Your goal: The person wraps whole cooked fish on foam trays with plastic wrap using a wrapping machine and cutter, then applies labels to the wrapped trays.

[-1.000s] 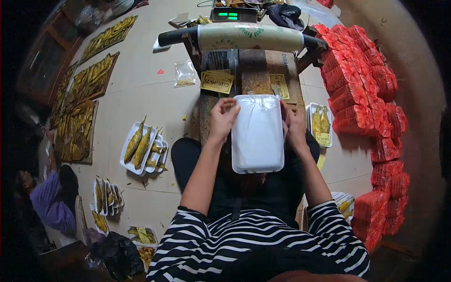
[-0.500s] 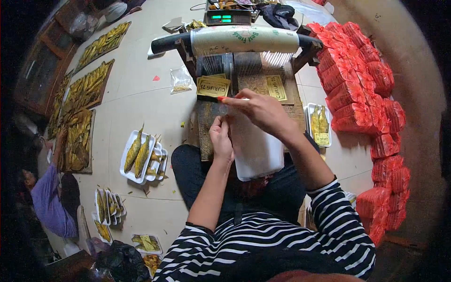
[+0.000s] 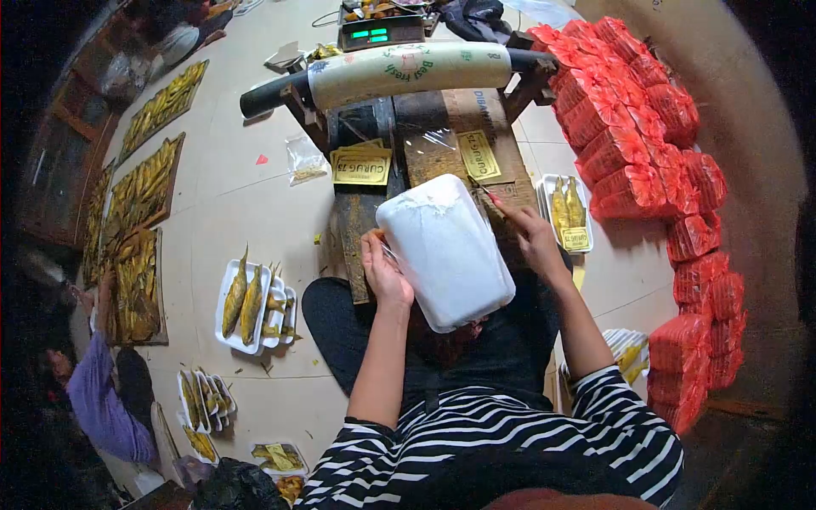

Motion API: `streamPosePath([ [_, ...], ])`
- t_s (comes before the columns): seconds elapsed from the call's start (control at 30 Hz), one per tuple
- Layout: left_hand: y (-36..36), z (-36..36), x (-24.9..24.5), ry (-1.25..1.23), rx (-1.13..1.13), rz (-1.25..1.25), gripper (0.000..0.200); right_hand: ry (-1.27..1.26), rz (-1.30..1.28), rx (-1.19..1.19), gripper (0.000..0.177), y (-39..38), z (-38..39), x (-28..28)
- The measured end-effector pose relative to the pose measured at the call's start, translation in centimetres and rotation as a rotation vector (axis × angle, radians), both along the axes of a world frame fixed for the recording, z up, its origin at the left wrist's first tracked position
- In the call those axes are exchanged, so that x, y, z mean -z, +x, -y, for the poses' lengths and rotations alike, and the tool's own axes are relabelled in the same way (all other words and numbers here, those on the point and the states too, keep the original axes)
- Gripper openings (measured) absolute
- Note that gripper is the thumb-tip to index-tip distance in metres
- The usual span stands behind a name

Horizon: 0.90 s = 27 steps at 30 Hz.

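Observation:
A white foam tray (image 3: 446,255) is turned bottom-up over my lap, with clear film bunched across its far end. My left hand (image 3: 388,270) grips its left edge, thumb and fingers closed around the side. To the right of the tray, my right hand (image 3: 537,245) is closed on a small knife (image 3: 492,196) with a red handle; the thin dark blade points up and left toward the board. Beyond the tray lies a worn wooden board (image 3: 425,157), bearing yellow paper labels (image 3: 361,165) and another label (image 3: 479,155). What the tray holds is hidden underneath.
A roll of printed cling film (image 3: 408,72) spans a wooden stand beyond the board. Trays of fish (image 3: 240,302) sit left, and a labelled fish tray (image 3: 568,212) right. Red-wrapped packs (image 3: 620,144) are stacked along the right. A person in purple (image 3: 106,399) sits at far left.
The film stretched down from the roll is now separated from the tray. The tray has tilted and moved up into fuller view, and my right hand moved right and down with the knife.

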State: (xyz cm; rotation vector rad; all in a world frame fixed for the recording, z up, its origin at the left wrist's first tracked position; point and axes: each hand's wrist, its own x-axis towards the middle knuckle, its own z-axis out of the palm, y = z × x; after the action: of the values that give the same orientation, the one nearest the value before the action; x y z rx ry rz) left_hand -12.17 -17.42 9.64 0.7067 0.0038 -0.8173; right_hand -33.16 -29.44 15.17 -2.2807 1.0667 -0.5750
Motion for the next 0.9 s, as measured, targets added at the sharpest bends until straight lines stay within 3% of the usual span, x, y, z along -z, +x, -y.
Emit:
streamPosePath([
  [0.17,-0.5,0.2,-0.8,-0.004,-0.08,0.003,0.015,0.045,-0.038,0.037,0.052,-1.0,-1.2,0.4],
  [0.2,-0.6,0.2,-0.9,-0.008,-0.075,-0.002,0.015,-0.192,0.077,-0.028,0.044,-1.1,-0.5,3.0],
  [0.3,-0.7,0.4,-1.0,-0.026,-0.072,-0.007,0.015,-0.481,0.048,0.107,0.033,1.8,-0.7,0.7],
  [0.33,-0.7,0.3,-1.0,-0.029,-0.076,-0.003,0.014,-0.346,0.151,0.121,0.026,2.8,-0.3,0.5],
  [0.4,-0.5,0.1,-0.6,-0.024,-0.062,0.011,0.014,0.336,0.397,0.155,0.02,4.1,0.9,0.4],
  [0.47,-0.2,0.2,-0.1,-0.02,-0.033,0.028,0.015,0.085,0.402,0.065,0.013,5.9,2.3,-0.6],
  [0.57,0.1,0.2,-0.7,0.055,0.028,0.078,0.008,-0.346,0.166,-0.453,0.012,9.6,2.9,-3.2],
  [0.63,-0.2,-0.2,-1.2,0.101,0.079,0.254,0.026,-0.516,-0.018,-0.473,0.014,13.5,2.0,-2.3],
  [0.73,0.7,-0.1,-1.0,0.111,0.089,0.449,0.039,-0.241,0.068,-0.571,0.018,18.9,2.2,0.6],
  [0.77,0.6,0.1,-1.3,0.131,-0.012,0.62,0.042,-0.109,0.048,-0.643,0.021,19.6,2.4,0.3],
  [0.9,0.7,-0.2,-4.1,0.203,0.085,0.658,0.051,-0.3,-0.157,-0.364,0.032,14.5,1.6,-3.3],
])
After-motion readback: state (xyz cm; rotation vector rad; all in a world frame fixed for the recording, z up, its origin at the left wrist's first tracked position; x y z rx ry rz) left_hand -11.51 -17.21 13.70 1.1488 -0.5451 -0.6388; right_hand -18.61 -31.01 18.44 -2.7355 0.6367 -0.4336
